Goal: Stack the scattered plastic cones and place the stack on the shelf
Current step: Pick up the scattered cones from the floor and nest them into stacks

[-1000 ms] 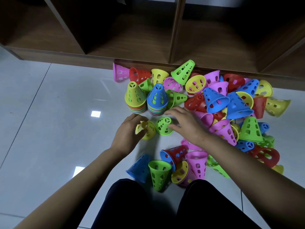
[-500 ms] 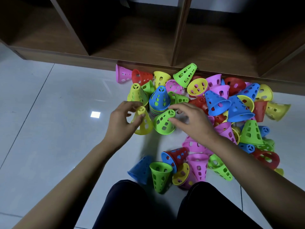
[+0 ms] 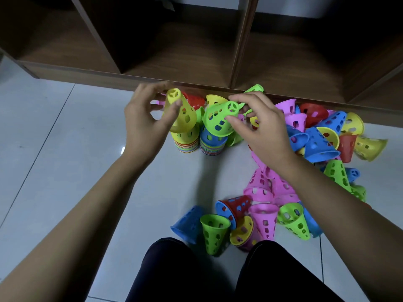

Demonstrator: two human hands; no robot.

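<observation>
Left hand [image 3: 141, 129] pinching a yellow cone [image 3: 185, 118], right hand [image 3: 263, 129] a green cone [image 3: 218, 122]. Bare floor [image 3: 54, 153] on my left.

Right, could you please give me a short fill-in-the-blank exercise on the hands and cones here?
The yellow cone is held by the ____.
The right hand grips the green cone; the stack seen just under it has a ____ top cone.
The upright stacks standing on the floor number ____.
Missing words: left hand; blue; two.
</observation>
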